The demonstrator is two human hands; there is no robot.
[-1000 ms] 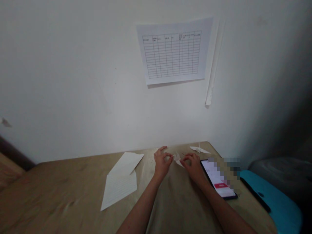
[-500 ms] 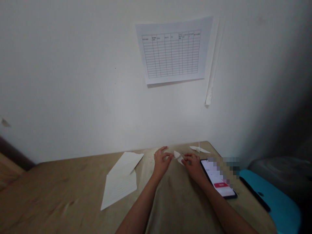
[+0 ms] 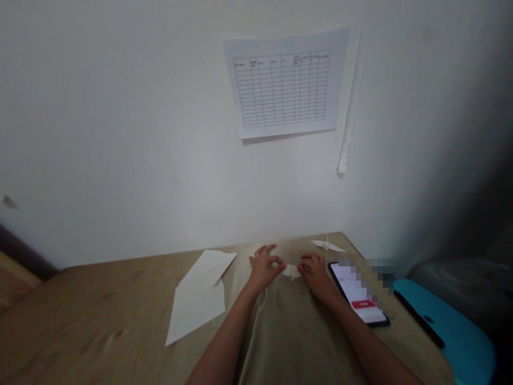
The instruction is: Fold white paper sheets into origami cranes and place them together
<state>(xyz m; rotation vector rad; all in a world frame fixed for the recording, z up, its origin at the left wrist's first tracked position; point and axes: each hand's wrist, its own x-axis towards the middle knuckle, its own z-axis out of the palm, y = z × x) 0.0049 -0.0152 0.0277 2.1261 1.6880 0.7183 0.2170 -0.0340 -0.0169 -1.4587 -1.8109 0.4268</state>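
Left hand (image 3: pixel 264 270) and right hand (image 3: pixel 315 272) pinch folded paper (image 3: pixel 291 271) below an illegible printed chart (image 3: pixel 285 88).

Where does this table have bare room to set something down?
Widest: the table left of the large paper. Another: between the forearms, nearer than the folded paper. Crowded: around the right hand, between that paper, the winged piece and phone.

Nothing readable; print on wall sheet (image 3: pixel 286 88), phone screen (image 3: pixel 351 291) too small

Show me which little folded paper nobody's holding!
The pointy paper just beyond the phone, lying untouched; the left hand and right hand pinch the other little paper.
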